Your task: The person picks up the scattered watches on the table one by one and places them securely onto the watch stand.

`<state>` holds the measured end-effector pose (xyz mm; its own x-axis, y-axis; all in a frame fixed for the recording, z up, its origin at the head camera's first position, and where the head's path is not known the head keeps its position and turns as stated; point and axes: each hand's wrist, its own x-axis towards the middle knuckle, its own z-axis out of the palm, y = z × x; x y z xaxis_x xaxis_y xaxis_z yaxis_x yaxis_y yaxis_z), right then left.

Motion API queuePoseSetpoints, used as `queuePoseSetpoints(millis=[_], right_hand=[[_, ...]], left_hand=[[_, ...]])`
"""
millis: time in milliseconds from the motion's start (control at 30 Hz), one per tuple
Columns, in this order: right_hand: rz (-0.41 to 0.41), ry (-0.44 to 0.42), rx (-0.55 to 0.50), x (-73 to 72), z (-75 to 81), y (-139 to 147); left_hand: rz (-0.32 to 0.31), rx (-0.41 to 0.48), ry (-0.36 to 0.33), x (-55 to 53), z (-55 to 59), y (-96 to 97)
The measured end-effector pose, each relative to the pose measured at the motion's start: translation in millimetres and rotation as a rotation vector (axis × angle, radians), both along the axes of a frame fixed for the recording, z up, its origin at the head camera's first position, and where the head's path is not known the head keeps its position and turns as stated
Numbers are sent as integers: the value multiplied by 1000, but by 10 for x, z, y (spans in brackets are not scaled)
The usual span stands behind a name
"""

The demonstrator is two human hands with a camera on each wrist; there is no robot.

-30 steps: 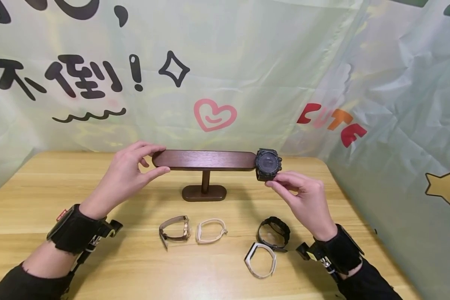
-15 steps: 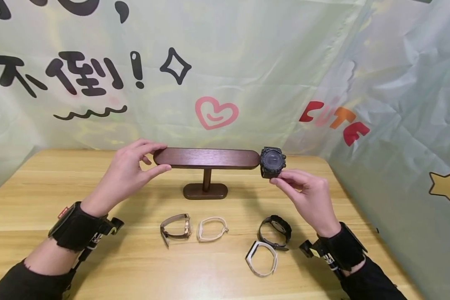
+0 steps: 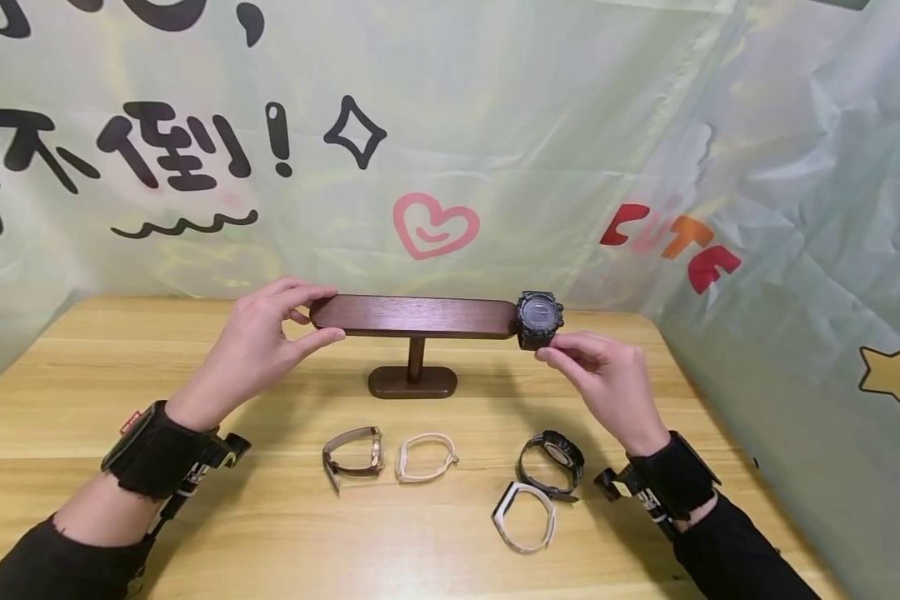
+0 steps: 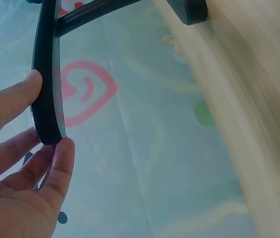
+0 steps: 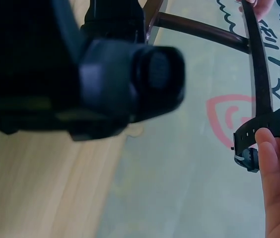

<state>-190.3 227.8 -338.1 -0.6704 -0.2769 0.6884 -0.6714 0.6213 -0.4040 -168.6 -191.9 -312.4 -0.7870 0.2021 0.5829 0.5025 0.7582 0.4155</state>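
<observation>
A dark brown wooden watch stand (image 3: 416,317), a T-shape with a long rounded bar on a post and oval foot, stands at the back of the table. My left hand (image 3: 251,342) grips the bar's left end, thumb on one side and fingers on the other, as the left wrist view also shows. Between thumb and fingers of my right hand (image 3: 611,379) is the lower strap of a chunky black wristwatch (image 3: 538,318). Its dial faces me, right at the bar's right end. In the right wrist view the looped black strap (image 5: 259,130) overlaps the bar's tip.
On the table (image 3: 270,533) before the stand lie a brown-strapped watch (image 3: 354,454) and a slim white watch (image 3: 426,458). Right of them are another black watch (image 3: 551,462) and a white fitness band (image 3: 523,518), close together. A printed cloth (image 3: 532,125) hangs right behind the table.
The right hand and black wristwatch shift slightly right, then back left against the bar's right end. My left hand keeps its grip on the bar. The whole head view shifts a little.
</observation>
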Motion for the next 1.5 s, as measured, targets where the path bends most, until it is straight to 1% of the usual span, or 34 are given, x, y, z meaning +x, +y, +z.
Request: queuePoseSetpoints(millis=[200, 367, 533, 767, 1167, 1500], right_hand=[[29, -32, -10, -62, -43, -39], [58, -68, -18, -73, -55, -82], [81, -80, -13, -83, -55, -130], [86, -98, 14, -86, -45, -177], [106, -163, 58, -82, -13, -262], [135, -167, 78, -90, -2, -371]], left_hand=[[0, -1, -10, 5, -1, -6], [-6, 3, -22, 4, -8, -11], [-3, -1, -23, -11, -24, -11], [-8, -8, -11, -27, -35, -18], [-15, 6, -43, -12, -5, -27], [-12, -4, -32, -31, -16, -24]])
